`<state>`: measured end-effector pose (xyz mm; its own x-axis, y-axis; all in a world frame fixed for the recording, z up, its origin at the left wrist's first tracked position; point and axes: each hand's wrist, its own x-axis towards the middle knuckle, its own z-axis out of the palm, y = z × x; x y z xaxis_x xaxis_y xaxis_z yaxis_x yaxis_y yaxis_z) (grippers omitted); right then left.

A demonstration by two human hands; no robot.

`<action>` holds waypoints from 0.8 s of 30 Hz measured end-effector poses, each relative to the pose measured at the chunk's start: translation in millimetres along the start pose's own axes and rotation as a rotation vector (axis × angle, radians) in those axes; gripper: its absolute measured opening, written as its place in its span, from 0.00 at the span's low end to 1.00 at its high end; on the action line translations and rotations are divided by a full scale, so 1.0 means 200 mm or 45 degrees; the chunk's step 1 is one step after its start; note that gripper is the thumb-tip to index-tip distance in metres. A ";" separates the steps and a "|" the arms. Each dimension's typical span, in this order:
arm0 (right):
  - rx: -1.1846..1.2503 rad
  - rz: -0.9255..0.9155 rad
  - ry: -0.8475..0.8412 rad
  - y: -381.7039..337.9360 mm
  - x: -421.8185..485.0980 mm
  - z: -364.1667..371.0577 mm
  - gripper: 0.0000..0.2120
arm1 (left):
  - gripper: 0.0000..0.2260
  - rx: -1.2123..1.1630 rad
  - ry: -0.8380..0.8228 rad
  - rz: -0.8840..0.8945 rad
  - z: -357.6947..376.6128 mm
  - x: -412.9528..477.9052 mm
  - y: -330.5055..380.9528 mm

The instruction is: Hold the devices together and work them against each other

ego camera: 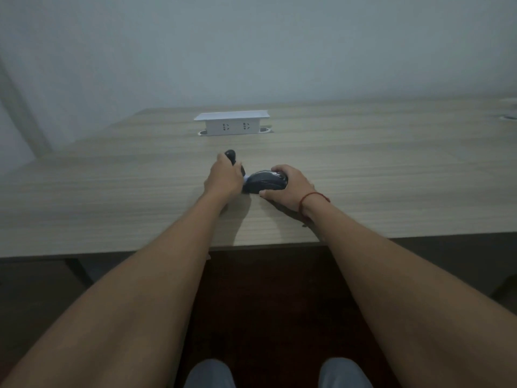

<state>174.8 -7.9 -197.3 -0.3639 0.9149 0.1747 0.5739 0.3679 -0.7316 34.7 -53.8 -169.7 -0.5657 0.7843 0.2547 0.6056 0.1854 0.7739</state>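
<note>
Right hand (291, 189) grips the mouse (265, 182), left hand (223, 179) beside.

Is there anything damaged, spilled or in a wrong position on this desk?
Nothing stands out. The right hand grips a black computer mouse, the left hand grips a black handled tool, and the white socket box sits straight on the wooden desk.

We see a dim, grayish picture. Soft shadows lie on the table (112, 191) under our arms. Everything looks a bit blurry, and the edges bend.
</note>
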 end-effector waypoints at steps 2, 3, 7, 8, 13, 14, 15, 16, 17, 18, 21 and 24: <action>0.012 -0.010 -0.001 0.01 0.00 -0.01 0.31 | 0.17 -0.062 0.078 0.001 -0.02 0.01 0.00; 0.006 -0.007 0.006 0.01 0.00 0.00 0.33 | 0.17 -0.125 0.117 0.025 -0.03 0.01 0.00; -0.055 0.022 0.076 0.00 -0.01 0.01 0.41 | 0.17 -0.019 -0.015 0.141 -0.02 0.01 -0.03; -0.058 0.011 0.088 0.00 -0.01 0.01 0.38 | 0.17 0.020 -0.019 0.128 -0.02 0.01 -0.04; 0.093 -0.011 -0.023 0.03 0.01 0.01 0.38 | 0.15 -0.245 0.192 0.193 -0.03 -0.01 0.00; 0.118 0.001 -0.055 0.04 0.02 0.00 0.41 | 0.15 -0.222 0.162 0.198 -0.02 -0.01 -0.01; 0.132 0.021 -0.071 0.03 0.02 0.00 0.43 | 0.15 -0.160 0.120 0.192 -0.01 -0.02 -0.02; 0.144 0.048 -0.057 0.03 0.02 0.00 0.45 | 0.16 -0.092 0.078 0.168 -0.01 -0.02 -0.04; 0.149 0.081 -0.010 0.02 0.02 0.00 0.47 | 0.16 -0.044 0.044 0.153 -0.01 -0.02 -0.05; 0.122 0.130 0.063 0.00 0.02 0.01 0.49 | 0.16 -0.017 0.014 0.145 -0.01 -0.01 -0.06; -0.142 0.259 0.275 -0.03 0.00 0.06 0.48 | 0.15 -0.031 -0.008 0.219 -0.01 -0.03 -0.07; -0.216 0.238 0.279 -0.02 0.01 0.08 0.43 | 0.14 -0.186 0.118 0.234 -0.01 -0.03 -0.07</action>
<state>159.5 -9.8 -203.7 -0.0849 0.9764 0.1986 0.7368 0.1957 -0.6472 29.3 -62.6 -181.0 -0.5066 0.7382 0.4455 0.6195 -0.0477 0.7835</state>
